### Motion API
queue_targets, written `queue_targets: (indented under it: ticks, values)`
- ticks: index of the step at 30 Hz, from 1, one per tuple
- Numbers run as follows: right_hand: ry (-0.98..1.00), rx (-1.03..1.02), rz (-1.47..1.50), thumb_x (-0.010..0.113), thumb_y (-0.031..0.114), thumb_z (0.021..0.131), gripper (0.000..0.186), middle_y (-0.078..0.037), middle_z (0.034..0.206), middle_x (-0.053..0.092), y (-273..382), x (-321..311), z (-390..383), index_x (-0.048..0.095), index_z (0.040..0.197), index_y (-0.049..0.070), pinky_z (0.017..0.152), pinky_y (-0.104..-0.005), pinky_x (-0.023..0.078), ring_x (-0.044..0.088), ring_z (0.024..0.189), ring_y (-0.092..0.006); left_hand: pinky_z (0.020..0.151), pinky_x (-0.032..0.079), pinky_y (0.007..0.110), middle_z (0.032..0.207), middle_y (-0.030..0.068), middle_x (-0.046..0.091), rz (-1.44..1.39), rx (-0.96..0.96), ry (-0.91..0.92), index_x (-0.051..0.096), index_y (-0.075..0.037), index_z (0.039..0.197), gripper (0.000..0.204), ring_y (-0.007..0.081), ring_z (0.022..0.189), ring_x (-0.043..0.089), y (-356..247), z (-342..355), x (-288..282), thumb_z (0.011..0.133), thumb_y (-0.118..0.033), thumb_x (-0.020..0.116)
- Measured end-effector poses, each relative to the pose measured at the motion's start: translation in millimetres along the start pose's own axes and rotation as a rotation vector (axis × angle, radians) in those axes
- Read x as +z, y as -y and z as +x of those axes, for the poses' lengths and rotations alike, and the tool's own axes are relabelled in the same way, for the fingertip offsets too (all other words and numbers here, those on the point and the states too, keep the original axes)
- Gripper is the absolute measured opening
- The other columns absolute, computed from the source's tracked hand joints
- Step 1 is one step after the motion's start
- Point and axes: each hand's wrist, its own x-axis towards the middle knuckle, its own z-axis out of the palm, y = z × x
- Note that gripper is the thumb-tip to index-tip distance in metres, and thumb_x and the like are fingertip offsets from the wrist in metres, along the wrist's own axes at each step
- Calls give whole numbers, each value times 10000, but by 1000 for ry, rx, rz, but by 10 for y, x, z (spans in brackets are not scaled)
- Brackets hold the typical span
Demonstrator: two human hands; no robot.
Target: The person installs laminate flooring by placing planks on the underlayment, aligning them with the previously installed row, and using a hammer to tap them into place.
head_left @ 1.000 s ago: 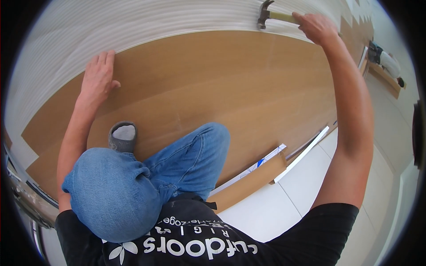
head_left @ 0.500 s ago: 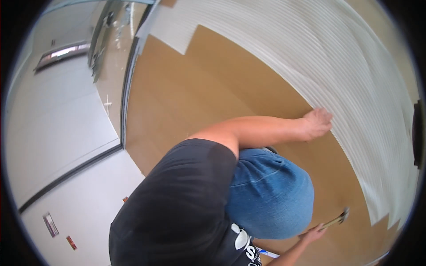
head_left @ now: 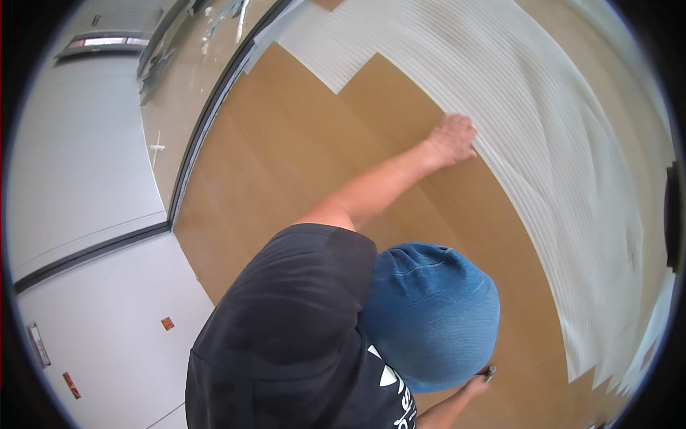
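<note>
My left hand (head_left: 454,139) rests at the edge of the brown floor planks (head_left: 286,121), where they meet the white ribbed underlay (head_left: 543,143). Its fingers are curled, and whatever lies under them is hidden. Low in the view, beyond my bent knee, my right hand (head_left: 476,387) is closed on a hammer (head_left: 490,373). Only the hammer's metal head shows; the handle is hidden by my hand and leg.
My blue-trousered knee (head_left: 432,322) covers part of the planks. A dark door track (head_left: 214,107) borders them on the left, with pale tiled floor (head_left: 86,171) beyond. Stepped plank ends show at the top. A dark object (head_left: 672,214) stands at the far right.
My left hand has slid up and left along the plank edge. My right hand has drawn closer to my knee with the hammer, whose handle no longer shows. The view has turned slightly.
</note>
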Motion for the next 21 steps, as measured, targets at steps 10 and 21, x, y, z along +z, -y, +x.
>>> queue_targets:
  ticks: [10,21]
  values:
    - [-53,-1239,-264,569,146,1029,411,-260,1427,569,4225,33,306,542,1402,-24,1098,-455,472,535,1336,-397,1221,295,418,1342,87,602,103,-163,16,686,-114,1263,543,239,1369,479,531,491,-110,939,-550,666]
    - [20,-1201,-306,615,61,969,363,-191,1309,618,4473,-391,61,618,1327,-5,1019,-461,501,598,1222,-377,1168,384,408,1371,62,577,205,-160,-6,621,-133,1346,581,217,1381,474,666,419,-296,997,-594,563]
